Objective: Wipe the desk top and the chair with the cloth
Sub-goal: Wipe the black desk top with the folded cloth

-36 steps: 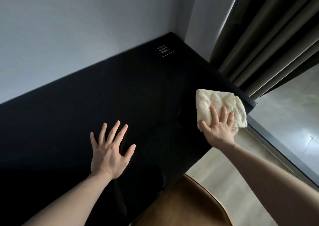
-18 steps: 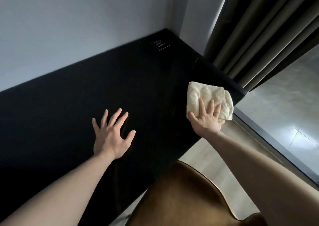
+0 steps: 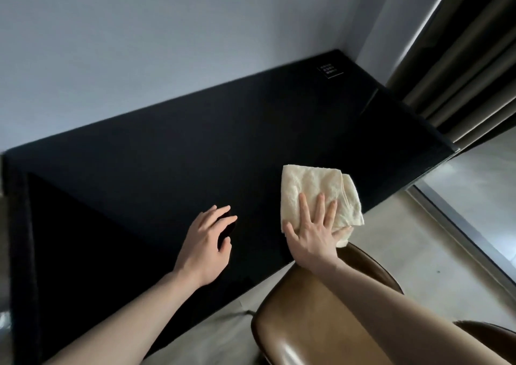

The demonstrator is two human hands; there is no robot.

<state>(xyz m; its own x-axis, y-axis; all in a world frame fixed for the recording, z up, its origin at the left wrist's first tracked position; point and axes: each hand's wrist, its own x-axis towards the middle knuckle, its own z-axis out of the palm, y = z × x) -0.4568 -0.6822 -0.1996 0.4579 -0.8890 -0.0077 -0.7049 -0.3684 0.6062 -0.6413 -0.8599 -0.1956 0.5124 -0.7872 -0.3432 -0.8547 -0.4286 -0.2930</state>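
A folded cream cloth [image 3: 312, 186] lies on the black desk top [image 3: 167, 163] near its front edge. My right hand [image 3: 310, 233] presses flat on the cloth's near part, fingers spread. To its left, my left hand [image 3: 206, 239] rests on the bare desk with the fingers slightly curled and nothing in it. The brown leather chair [image 3: 312, 322] stands below the desk edge, partly hidden under my right forearm.
A pale wall runs behind the desk. Dark curtains [image 3: 463, 66] hang at the right, past the desk's end. A small printed label [image 3: 331, 71] sits in the desk's far right corner. Light floor [image 3: 435, 253] lies right of the chair.
My right hand has slid the cloth leftward from the desk's right end toward the middle of the front edge. The left hand's fingers have curled from flat. The view has shifted left.
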